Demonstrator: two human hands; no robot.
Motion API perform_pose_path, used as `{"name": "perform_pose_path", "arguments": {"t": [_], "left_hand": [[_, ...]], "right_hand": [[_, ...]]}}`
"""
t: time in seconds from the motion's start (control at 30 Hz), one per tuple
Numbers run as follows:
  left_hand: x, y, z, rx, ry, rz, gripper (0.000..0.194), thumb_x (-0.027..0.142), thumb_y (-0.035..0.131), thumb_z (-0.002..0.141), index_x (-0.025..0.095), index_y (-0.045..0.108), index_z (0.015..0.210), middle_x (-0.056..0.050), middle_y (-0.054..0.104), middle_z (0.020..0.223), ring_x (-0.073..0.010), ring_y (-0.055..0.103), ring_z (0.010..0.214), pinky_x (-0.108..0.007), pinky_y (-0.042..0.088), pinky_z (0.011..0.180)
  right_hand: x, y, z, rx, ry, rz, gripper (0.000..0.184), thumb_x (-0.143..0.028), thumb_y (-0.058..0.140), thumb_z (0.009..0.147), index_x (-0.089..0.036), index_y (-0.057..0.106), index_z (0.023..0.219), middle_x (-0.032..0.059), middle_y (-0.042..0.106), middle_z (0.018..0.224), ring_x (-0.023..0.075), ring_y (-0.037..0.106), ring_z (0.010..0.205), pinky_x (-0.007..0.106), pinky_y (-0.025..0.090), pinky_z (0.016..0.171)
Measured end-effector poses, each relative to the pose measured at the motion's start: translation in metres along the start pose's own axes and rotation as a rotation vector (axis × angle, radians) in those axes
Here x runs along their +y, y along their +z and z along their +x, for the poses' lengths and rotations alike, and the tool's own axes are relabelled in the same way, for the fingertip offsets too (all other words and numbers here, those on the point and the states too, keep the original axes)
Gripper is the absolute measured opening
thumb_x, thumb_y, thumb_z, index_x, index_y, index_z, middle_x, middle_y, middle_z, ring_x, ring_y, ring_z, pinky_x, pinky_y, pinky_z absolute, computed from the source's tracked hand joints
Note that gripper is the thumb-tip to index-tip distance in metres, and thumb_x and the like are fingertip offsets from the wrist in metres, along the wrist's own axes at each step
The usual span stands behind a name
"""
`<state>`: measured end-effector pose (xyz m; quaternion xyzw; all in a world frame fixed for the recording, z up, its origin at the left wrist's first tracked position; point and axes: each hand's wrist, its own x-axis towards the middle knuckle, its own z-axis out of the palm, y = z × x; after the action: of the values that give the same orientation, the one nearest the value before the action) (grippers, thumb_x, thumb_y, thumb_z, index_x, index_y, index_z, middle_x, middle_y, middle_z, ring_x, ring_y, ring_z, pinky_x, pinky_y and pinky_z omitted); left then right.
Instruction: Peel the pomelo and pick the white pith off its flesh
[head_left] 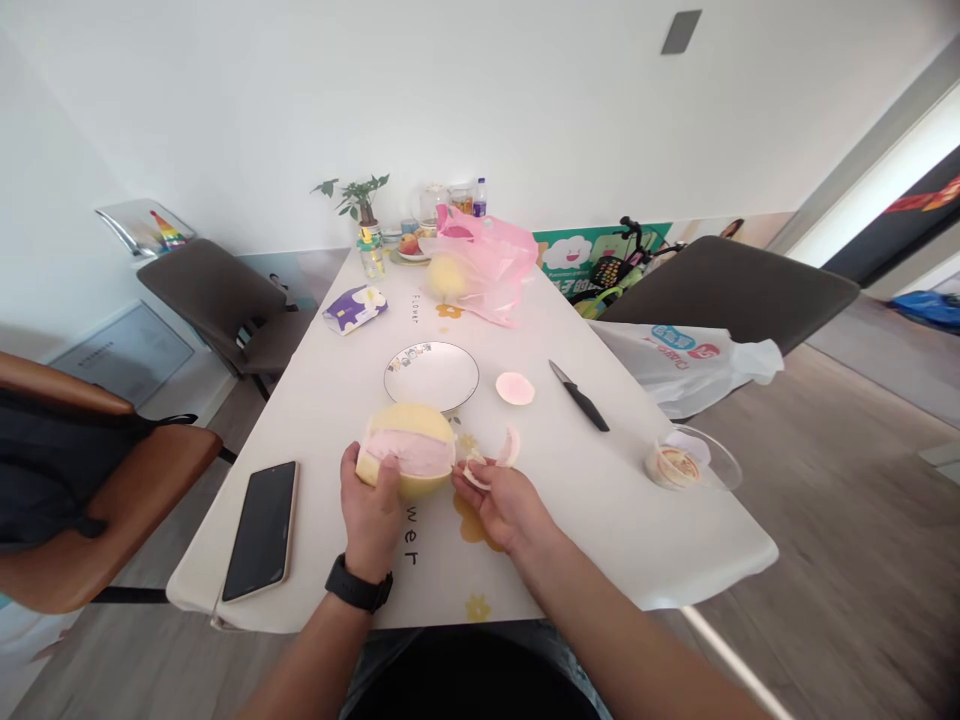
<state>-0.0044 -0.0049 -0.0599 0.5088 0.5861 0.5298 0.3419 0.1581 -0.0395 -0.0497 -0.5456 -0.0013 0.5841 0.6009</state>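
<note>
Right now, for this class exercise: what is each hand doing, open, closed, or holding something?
Left hand: closed, gripping a partly peeled pomelo.
Right hand: closed at the fingertips, holding a curved strip of peel.

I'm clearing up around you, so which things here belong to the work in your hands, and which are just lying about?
Likely in use: left hand on the pomelo; right hand with peel strip; peel piece; black-handled knife; white plate.
Lying about: smartphone; pink plastic bag; white plastic bag; potted plant.
</note>
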Motion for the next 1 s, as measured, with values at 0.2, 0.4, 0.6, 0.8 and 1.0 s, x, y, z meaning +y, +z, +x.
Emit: {"name": "perform_pose_path", "arguments": {"t": [0.2, 0.4, 0.6, 0.8, 1.0], "left_hand": [[0.004, -0.007, 0.004, -0.1, -0.045, 0.151, 0.075, 0.052, 0.061, 0.086, 0.015, 0.037, 0.147, -0.018, 0.051, 0.145, -0.0335, 0.051, 0.134, -0.048, 0.042, 0.112], [0.018, -0.007, 0.016, -0.21, -0.039, 0.202, 0.081, 0.053, 0.063, 0.085, 0.012, 0.035, 0.149, -0.021, 0.046, 0.15, -0.0355, 0.047, 0.136, -0.051, 0.039, 0.113], [0.037, 0.001, 0.018, -0.314, 0.058, 0.324, 0.088, 0.049, 0.068, 0.08, 0.012, 0.031, 0.152, -0.02, 0.043, 0.153, -0.0352, 0.043, 0.14, -0.051, 0.038, 0.115], [0.048, 0.01, 0.016, -0.404, 0.147, 0.372, 0.089, 0.047, 0.069, 0.079, 0.015, 0.03, 0.152, -0.018, 0.042, 0.153, -0.0353, 0.04, 0.143, -0.051, 0.038, 0.115], [0.053, 0.014, 0.015, -0.439, 0.204, 0.379, 0.09, 0.046, 0.069, 0.078, 0.017, 0.028, 0.152, -0.018, 0.043, 0.152, -0.0365, 0.041, 0.142, -0.053, 0.041, 0.112]], "right_hand": [[-0.038, -0.029, 0.001, -0.046, -0.235, -0.405, 0.023, -0.028, 0.071, 0.082, -0.021, 0.054, 0.096, 0.0071, 0.07, 0.097, 0.0219, 0.074, 0.085, 0.032, 0.062, 0.073], [-0.096, -0.061, 0.021, 0.136, -0.314, -1.309, 0.046, -0.062, 0.047, 0.092, -0.018, 0.053, 0.104, 0.0109, 0.072, 0.082, 0.0234, 0.07, 0.064, 0.034, 0.051, 0.061], [-0.126, -0.055, 0.026, 0.099, -0.291, -1.676, 0.062, -0.071, 0.05, 0.087, -0.015, 0.055, 0.115, 0.0137, 0.073, 0.087, 0.0287, 0.071, 0.078, 0.034, 0.046, 0.064], [-0.127, -0.044, 0.032, 0.147, -0.46, -1.916, 0.044, -0.054, 0.042, 0.098, -0.017, 0.065, 0.101, 0.0177, 0.07, 0.109, 0.0331, 0.066, 0.103, 0.037, 0.045, 0.077], [-0.137, -0.042, 0.049, 0.169, -0.435, -1.879, 0.048, -0.053, 0.034, 0.102, -0.016, 0.064, 0.105, 0.0196, 0.07, 0.11, 0.031, 0.067, 0.104, 0.037, 0.046, 0.081]]}}
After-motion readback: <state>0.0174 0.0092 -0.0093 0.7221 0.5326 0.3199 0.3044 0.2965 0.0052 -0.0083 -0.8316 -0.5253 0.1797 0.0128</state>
